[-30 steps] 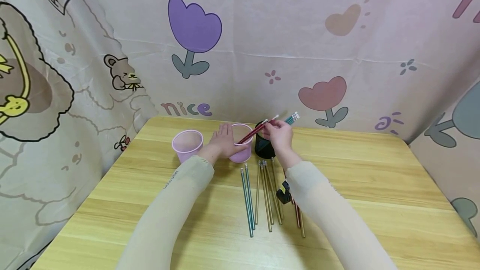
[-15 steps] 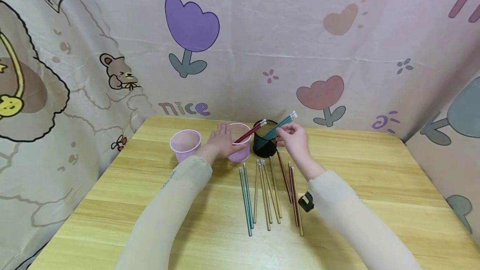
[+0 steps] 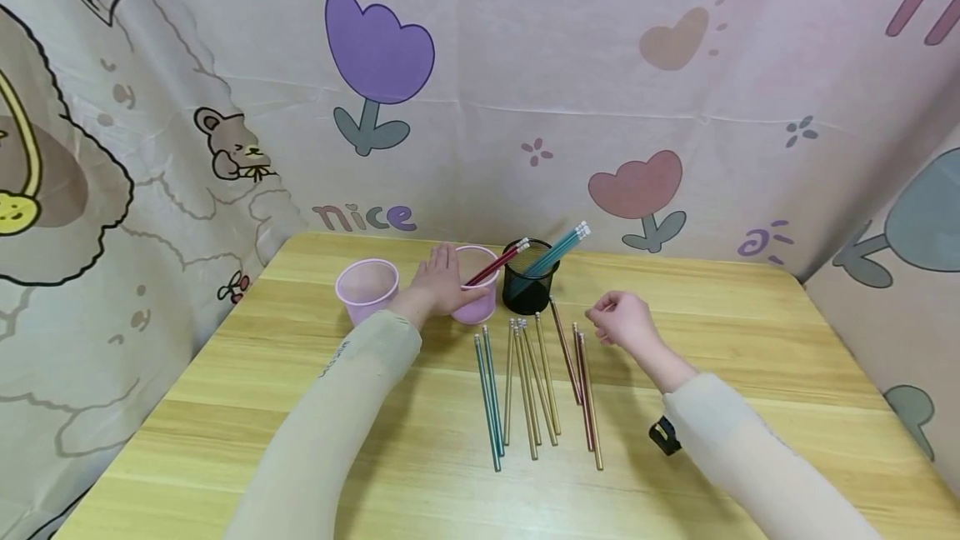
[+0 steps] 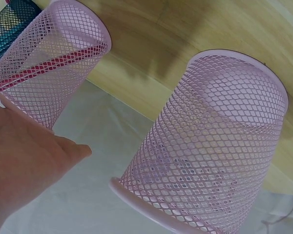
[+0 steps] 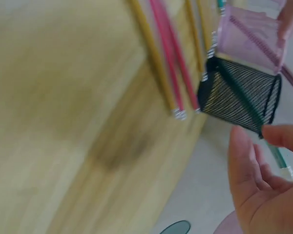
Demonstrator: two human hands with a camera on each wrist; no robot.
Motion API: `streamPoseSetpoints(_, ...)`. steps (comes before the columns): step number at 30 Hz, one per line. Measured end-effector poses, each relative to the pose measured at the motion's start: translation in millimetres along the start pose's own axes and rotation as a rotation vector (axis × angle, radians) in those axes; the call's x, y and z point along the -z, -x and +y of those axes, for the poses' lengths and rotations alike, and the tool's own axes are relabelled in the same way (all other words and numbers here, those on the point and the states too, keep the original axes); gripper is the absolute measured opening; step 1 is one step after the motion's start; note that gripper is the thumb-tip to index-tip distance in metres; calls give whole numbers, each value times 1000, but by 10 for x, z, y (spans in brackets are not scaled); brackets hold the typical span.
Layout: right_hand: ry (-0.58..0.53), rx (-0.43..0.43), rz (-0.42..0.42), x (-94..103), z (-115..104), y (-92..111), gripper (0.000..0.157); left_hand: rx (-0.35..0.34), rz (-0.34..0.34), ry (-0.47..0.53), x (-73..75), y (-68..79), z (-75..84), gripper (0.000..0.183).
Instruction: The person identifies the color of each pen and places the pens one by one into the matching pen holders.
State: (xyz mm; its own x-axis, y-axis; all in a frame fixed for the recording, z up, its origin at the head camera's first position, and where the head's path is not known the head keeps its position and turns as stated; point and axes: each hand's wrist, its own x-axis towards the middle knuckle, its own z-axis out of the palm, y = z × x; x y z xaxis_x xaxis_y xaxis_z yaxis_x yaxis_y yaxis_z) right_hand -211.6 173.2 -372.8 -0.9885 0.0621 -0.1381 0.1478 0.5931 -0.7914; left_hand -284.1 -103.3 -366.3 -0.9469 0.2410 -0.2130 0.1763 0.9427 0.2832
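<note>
My left hand (image 3: pixel 438 283) rests with straight fingers against the rim of the middle pink mesh pencil cup (image 3: pixel 480 305), which holds red pencils (image 3: pixel 497 263) leaning to the right. In the left wrist view, the thumb side of that hand (image 4: pixel 34 161) lies at the cup's rim. Right of it stands a black mesh pencil cup (image 3: pixel 527 297) with several teal pencils (image 3: pixel 557 252), white erasers up. My right hand (image 3: pixel 624 323) hovers over the table to the right of the black cup, fingers loosely bent, holding nothing. Nearest to it lie red pencils (image 3: pixel 585 398) and a gold one.
Another pink mesh cup (image 3: pixel 367 297) stands at the left. Two teal pencils (image 3: pixel 491 407) and several gold pencils (image 3: pixel 532 390) lie on the wooden table (image 3: pixel 240 373) in front of the cups. A printed cloth (image 3: pixel 480 65) hangs behind the table.
My right hand has let go of the red pencils, now leaning in the middle pink cup, and moved right, past the black cup. The left hand has stayed at the middle cup.
</note>
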Motion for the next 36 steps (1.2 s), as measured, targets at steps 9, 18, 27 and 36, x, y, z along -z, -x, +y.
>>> streamPoseSetpoints(9,232,-48,-204,-84,261,70,17,-10,22,3,38,63,42,104)
streamPoseSetpoints(18,301,-58,-244,-193,293,140,18,8,30,-5,41,46,77,102)
streamPoseSetpoints(27,308,-101,-230,-193,332,47,34,-2,34,-6,81,59,91,103)
streamPoseSetpoints(36,31,-162,-249,-127,454,-44,19,-2,54,-29,51,50,85,103)
